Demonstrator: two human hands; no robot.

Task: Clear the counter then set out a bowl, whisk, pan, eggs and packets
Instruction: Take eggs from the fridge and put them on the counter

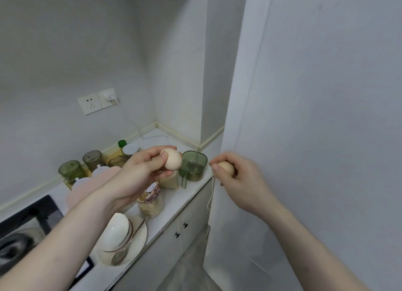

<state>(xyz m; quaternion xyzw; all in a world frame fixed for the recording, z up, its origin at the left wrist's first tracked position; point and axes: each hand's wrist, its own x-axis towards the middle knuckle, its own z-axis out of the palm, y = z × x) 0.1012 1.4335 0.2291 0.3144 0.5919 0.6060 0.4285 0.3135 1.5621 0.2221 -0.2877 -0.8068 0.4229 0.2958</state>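
My left hand (141,173) holds a pale egg (173,159) between thumb and fingers, raised above the white counter (174,201). My right hand (237,177) grips a second egg (226,167), mostly hidden in the palm, in front of the white fridge side. Below my left forearm a white bowl (116,232) lies tilted on a white plate (139,245) with a metal spoon (121,252) beside it. No whisk or pan shows.
A green measuring jug (193,166), green-lidded jars (71,171), squeeze bottles (101,170), a food jar with a cartoon label (151,201) and a black hob (32,223) crowd the counter. A tall white fridge (304,138) stands right. Cabinet doors (191,221) are below.
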